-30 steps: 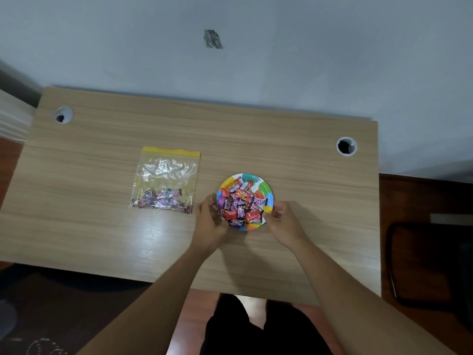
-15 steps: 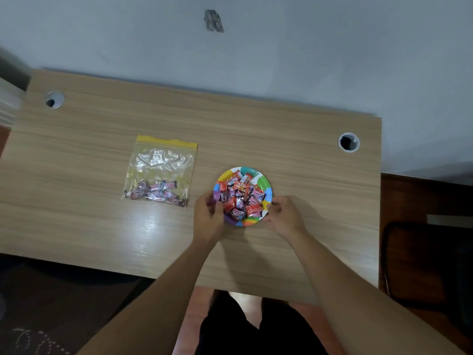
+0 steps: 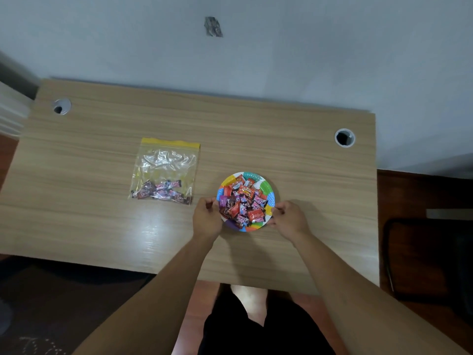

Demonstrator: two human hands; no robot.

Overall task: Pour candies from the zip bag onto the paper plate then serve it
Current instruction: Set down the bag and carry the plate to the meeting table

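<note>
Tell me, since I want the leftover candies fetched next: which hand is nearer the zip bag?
Left. The left hand is at the paper plate's left rim, just right of the zip bag. The right hand is at the plate's right rim, beyond it from the bag.

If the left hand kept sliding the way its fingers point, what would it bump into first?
The left hand points right, already at the rim of the paper plate, so it would probably push straight into the plate and its candies.
</note>
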